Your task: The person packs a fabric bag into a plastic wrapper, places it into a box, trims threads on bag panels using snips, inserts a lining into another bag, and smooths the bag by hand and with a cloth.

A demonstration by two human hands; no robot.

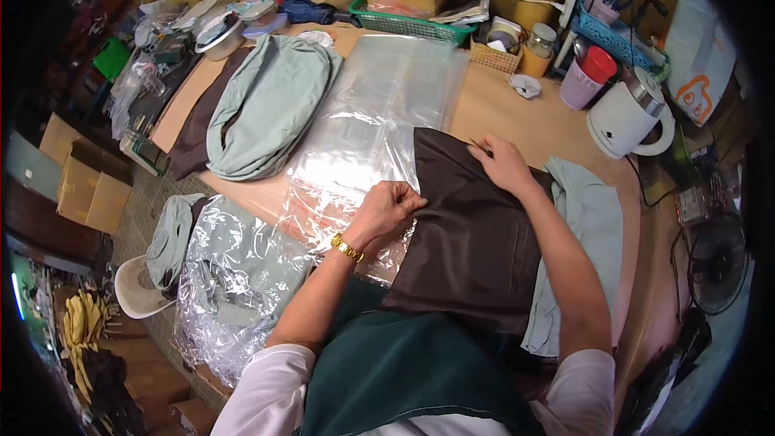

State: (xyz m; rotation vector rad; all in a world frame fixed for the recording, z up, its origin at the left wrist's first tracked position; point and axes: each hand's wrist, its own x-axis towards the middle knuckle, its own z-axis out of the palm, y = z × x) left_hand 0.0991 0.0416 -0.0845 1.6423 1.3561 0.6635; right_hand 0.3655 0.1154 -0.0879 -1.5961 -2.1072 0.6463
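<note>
Two bare hands work one dark brown folded fabric piece, which lies on the near-right part of the tan wooden table, its long axis running from near to far. The left hand pinches the fabric's left edge, fingers closed on it where it meets the clear plastic bag stretching away to the far left. The right hand presses flat, fingers spread, on the far corner. A sage-green cloth bundle lies further left; a white electric kettle stands far right.
</note>
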